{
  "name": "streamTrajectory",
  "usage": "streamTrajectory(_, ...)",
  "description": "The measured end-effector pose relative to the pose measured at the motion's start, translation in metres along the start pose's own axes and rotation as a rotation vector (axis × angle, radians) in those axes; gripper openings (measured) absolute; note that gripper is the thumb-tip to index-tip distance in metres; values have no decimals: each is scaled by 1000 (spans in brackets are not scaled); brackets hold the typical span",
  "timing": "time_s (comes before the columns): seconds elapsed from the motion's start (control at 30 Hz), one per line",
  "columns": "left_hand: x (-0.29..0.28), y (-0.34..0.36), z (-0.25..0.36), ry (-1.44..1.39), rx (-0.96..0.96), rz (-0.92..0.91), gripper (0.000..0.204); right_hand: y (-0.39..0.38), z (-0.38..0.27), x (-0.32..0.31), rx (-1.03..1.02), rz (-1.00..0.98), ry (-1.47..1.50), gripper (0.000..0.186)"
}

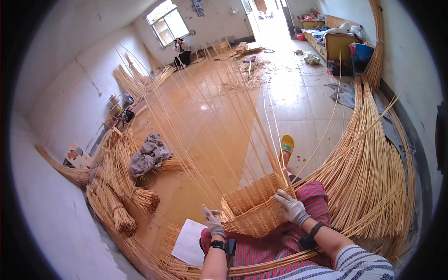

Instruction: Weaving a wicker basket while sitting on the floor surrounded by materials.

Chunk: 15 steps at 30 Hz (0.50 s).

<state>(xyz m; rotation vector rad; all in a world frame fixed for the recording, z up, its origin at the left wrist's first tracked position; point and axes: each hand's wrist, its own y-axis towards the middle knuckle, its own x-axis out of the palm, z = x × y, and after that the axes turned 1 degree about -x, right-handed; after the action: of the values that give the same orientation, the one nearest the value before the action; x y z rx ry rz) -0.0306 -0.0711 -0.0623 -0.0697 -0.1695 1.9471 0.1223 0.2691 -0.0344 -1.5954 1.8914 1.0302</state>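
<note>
The lower inside of the woven basket (256,215) is hidden by its near side, the right hand (292,208) covers part of one corner, and contact between the left hand (214,222) and the weave cannot be determined. Marks on the white sheet (190,242) are too faint to read; the distant person (182,54) is too small for detail. The lower edge cuts off the striped sleeve (364,264).

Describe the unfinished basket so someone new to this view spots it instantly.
Find the red striped cloth over the person's lap, at the lower middle. Just above it in the picture, between the gloved left hand and right hand, is the basket. Unlike the loose rods fanned out at right, it has tightly woven walls.
</note>
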Motion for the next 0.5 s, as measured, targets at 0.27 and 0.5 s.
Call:
streamTrajectory(0.27, 0, 0, -3, 29, 14, 6, 75, 0, -2, -2, -2, 9, -8, 70)
streamTrajectory(0.5, 5, -7, 7, 22, -14, 2, 75, 3, -4, -1, 57, -16, -7, 68)
